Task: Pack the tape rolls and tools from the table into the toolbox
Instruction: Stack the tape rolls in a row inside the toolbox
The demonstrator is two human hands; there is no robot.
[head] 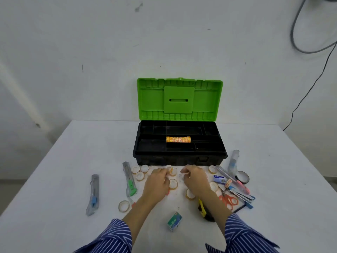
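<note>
- While both arms reach over the worktop [54,161], I see my left hand [157,181] curled, pinching a small tape roll [172,171].
- My right hand [195,178] is curled too; whether it grips anything I cannot tell.
- The toolbox [179,143] stands open just beyond, a wrapped stack of rolls [178,139] in its tray.
- Loose rolls, a green-slider utility knife [129,179] and scissors [228,199] lie around my hands.

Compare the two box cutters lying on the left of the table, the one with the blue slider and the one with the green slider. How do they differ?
The blue-slider cutter lies far out to the left, alone; the green-slider cutter lies nearer the left hand, beside loose tape rolls. The blue-slider cutter's slider sits near its close end; the green-slider cutter's sits past mid-body. Both are grey, lie flat, point roughly toward the toolbox, and are still unpacked.
</note>
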